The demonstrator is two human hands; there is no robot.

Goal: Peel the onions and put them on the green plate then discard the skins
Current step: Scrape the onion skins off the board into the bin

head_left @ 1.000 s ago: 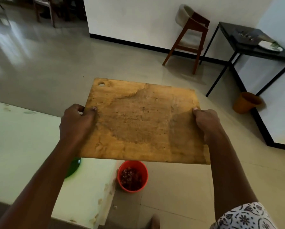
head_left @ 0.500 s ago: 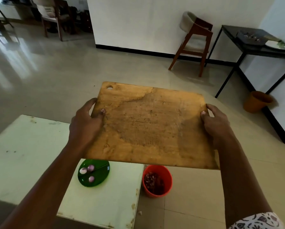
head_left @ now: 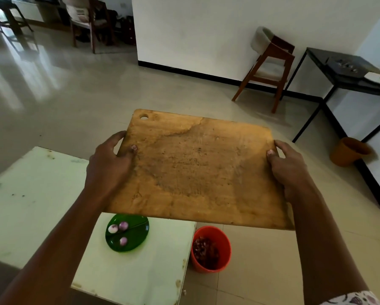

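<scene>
Left hand (head_left: 109,164) and right hand (head_left: 290,170) grip the bare board (head_left: 197,172) by its edges. Discarding appears done. Next, set the board down beside the green plate (head_left: 138,238).

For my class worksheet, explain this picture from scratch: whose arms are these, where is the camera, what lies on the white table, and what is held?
No machine here: these are a person's bare arms, filmed by a wide-angle camera worn on their head, looking forward and down. The left hand and right hand each grip a side edge of a worn wooden cutting board, thumbs on top, holding it in the air. Below, on the pale table, sits a green plate with three small peeled onions. On the floor beside the table stands a red bucket holding dark reddish scraps, probably the skins.
</scene>
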